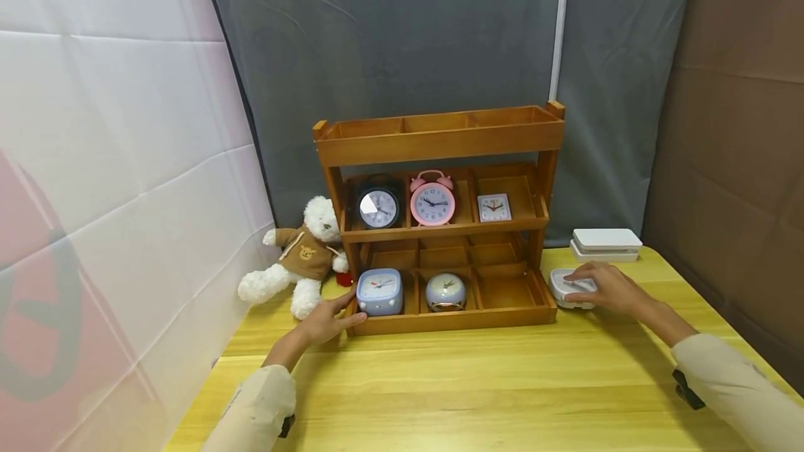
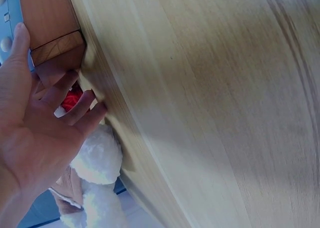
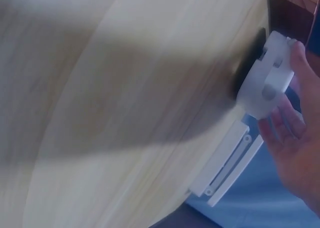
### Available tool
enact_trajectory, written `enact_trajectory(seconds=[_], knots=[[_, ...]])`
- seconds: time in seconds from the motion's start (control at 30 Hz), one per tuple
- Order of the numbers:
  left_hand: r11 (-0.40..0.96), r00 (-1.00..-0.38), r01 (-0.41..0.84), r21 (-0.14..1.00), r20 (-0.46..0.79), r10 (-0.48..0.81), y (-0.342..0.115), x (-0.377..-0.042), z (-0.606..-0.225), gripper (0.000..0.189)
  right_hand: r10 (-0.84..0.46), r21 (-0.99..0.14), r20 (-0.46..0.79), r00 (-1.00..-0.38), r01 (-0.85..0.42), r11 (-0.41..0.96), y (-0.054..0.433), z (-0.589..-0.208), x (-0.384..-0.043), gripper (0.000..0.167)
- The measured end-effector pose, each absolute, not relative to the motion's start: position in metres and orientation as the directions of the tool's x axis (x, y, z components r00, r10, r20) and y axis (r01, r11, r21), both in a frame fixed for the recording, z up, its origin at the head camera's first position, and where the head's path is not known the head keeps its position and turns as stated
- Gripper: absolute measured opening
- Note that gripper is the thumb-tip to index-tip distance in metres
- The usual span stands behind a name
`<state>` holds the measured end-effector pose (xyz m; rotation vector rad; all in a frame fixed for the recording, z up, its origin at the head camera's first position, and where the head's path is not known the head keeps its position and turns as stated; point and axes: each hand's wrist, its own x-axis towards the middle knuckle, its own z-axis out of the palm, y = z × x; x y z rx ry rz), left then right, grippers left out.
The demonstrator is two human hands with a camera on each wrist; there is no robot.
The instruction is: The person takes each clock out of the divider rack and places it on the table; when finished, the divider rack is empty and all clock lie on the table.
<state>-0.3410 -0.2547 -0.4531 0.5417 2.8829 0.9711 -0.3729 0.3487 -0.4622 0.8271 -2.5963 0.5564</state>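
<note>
My right hand [image 1: 606, 286] grips a white alarm clock [image 1: 573, 283] just right of the wooden shelf [image 1: 452, 325]. In the right wrist view, the thumb lies at one side of this clock [image 3: 267, 78] and the fingers at the other. At the shelf's lower left corner, my left hand [image 1: 323, 319] rests with fingers extended. Its thumb lies along the front, beside a blue square alarm clock [image 1: 380, 291], and the other fingers reach past the side. A round grey-blue clock [image 1: 445, 291] occupies the lower middle compartment.
On the middle tier stand a black round clock [image 1: 378, 208], a pink twin-bell alarm clock [image 1: 432, 202] and a small white square clock [image 1: 494, 208]. Left of the shelf sits a white teddy bear [image 1: 306, 253]. White flat boxes [image 1: 606, 244] lie behind my right hand.
</note>
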Motion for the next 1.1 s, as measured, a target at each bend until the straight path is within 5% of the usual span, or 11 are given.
enact_trajectory(seconds=[0.17, 0.67, 1.1], knots=[[0.736, -0.934, 0.324, 0.594, 0.076, 0.35, -0.255, -0.341, -0.455, 0.074, -0.455, -0.275, 0.484, -0.748, -0.623, 0.732, 0.345, -0.464, -0.377, 0.038], [0.725, -0.931, 0.328, 0.606, 0.078, 0.356, -0.253, -0.342, -0.453, 0.074, -0.362, -0.357, 0.409, -0.838, -0.512, 0.781, 0.337, -0.453, -0.393, 0.039], [0.74, -0.936, 0.323, 0.59, 0.083, 0.342, -0.254, -0.338, -0.453, 0.073, -0.416, -0.325, 0.469, -0.779, -0.59, 0.739, 0.326, -0.445, -0.387, 0.039]])
